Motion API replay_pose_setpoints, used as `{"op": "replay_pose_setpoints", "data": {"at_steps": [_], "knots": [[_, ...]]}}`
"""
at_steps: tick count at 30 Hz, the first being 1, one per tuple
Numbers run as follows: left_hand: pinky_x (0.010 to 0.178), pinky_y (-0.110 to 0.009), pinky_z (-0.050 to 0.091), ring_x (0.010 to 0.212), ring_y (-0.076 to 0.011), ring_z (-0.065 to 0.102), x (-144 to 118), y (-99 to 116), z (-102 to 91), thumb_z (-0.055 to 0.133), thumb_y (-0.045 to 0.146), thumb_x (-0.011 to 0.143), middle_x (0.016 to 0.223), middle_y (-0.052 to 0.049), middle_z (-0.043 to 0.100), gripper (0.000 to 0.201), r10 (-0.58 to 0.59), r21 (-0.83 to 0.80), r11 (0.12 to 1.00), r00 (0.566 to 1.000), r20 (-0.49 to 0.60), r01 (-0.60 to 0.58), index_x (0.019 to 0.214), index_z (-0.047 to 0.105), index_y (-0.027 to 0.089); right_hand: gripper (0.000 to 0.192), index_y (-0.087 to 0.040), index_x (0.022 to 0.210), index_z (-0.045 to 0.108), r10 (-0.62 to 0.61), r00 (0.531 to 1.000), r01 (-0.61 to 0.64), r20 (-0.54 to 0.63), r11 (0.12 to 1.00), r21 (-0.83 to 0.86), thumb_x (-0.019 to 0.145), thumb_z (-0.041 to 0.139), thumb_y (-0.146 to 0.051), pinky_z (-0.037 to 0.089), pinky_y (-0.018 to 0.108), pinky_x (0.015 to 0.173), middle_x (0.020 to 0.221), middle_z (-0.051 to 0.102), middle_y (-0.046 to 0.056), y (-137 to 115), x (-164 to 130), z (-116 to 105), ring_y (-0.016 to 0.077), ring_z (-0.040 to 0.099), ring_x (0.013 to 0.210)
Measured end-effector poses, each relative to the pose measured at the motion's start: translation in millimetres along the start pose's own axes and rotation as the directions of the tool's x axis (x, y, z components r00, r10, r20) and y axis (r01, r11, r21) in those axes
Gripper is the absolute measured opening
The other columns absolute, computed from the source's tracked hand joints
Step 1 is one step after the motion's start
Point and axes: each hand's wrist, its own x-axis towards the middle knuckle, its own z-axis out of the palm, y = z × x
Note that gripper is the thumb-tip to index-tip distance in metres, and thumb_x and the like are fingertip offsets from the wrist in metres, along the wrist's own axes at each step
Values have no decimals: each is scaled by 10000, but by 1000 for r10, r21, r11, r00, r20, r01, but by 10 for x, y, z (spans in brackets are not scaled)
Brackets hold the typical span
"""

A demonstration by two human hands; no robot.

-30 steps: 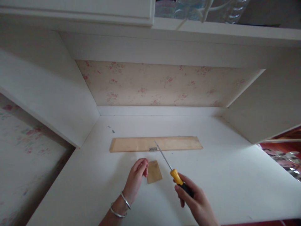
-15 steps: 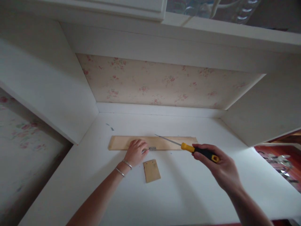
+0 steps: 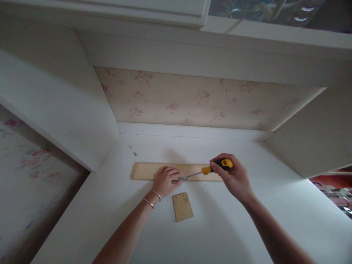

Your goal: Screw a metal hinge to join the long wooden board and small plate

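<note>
My right hand (image 3: 231, 176) is wrapped around the black-and-yellow handle of a screwdriver (image 3: 205, 170). Its shaft slants down to the left, and the tip meets a small metal hinge (image 3: 183, 178) at the near edge of a long pale wooden board (image 3: 144, 171). My left hand (image 3: 167, 181), with two silver bracelets at the wrist, grips the board just left of the hinge, fingers over the top and thumb by the near edge. Closer to me lies a small wooden piece (image 3: 183, 207) with two holes, touched by neither hand.
The board lies flat on a white worktop (image 3: 220, 227). Small metal bits (image 3: 133, 151) lie behind its left end. White side panels (image 3: 63, 99) stand left and right, with a cabinet (image 3: 137, 11) overhead. Floral wallpaper (image 3: 176, 99) covers the back wall.
My right hand has moved left and turned, bringing the screwdriver's tip down from above the board to the hinge. My left hand keeps its hold beside the hinge. The view has shifted slightly.
</note>
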Motion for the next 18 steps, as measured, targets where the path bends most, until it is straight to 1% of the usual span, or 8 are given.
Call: {"op": "replay_pose_setpoints", "data": {"at_steps": [3, 6, 9, 15, 18], "knots": [[994, -382, 344, 1053, -180, 537, -1, -14, 5, 659, 331, 762, 1069, 10, 658, 206, 8, -14, 1000, 1000, -4, -8, 961, 689, 286, 292, -214, 929, 564, -6, 997, 10, 79, 999, -50, 741, 650, -419, 490, 317, 685, 850, 667, 31, -42, 77, 107, 169, 615, 750], [986, -382, 352, 1039, -182, 548, 2, -32, 1, 666, 321, 757, 1061, 9, 662, 183, 5, -36, 999, 1000, -8, -5, 932, 697, 280, 288, -219, 923, 577, -2, 993, 19, 115, 989, -150, 753, 624, -446, 472, 306, 676, 830, 672, 21, -111, 118, 174, 162, 614, 726], [992, -385, 353, 1024, -180, 560, 10, -43, 2, 661, 302, 759, 1037, 5, 671, 144, -9, -55, 998, 1000, -13, 8, 893, 706, 271, 286, -221, 915, 578, -18, 990, 42, 137, 984, -173, 763, 599, -463, 460, 298, 668, 828, 672, 19, -163, 135, 219, 161, 616, 727], [990, -381, 361, 1013, -175, 571, 15, -44, 15, 664, 299, 756, 1028, 4, 675, 142, -37, -72, 997, 999, -12, 36, 889, 706, 270, 278, -222, 927, 561, -15, 981, 53, 194, 981, -189, 792, 559, -465, 450, 293, 664, 845, 660, 23, -235, 142, 234, 164, 605, 744], [1002, -394, 352, 1014, -181, 573, 10, -45, 17, 665, 311, 758, 1033, 2, 674, 128, -47, -72, 996, 999, -7, 46, 872, 709, 274, 285, -222, 931, 556, -15, 977, 62, 212, 974, -216, 798, 545, -474, 445, 293, 647, 832, 657, 25, -266, 140, 220, 164, 599, 716]]}}
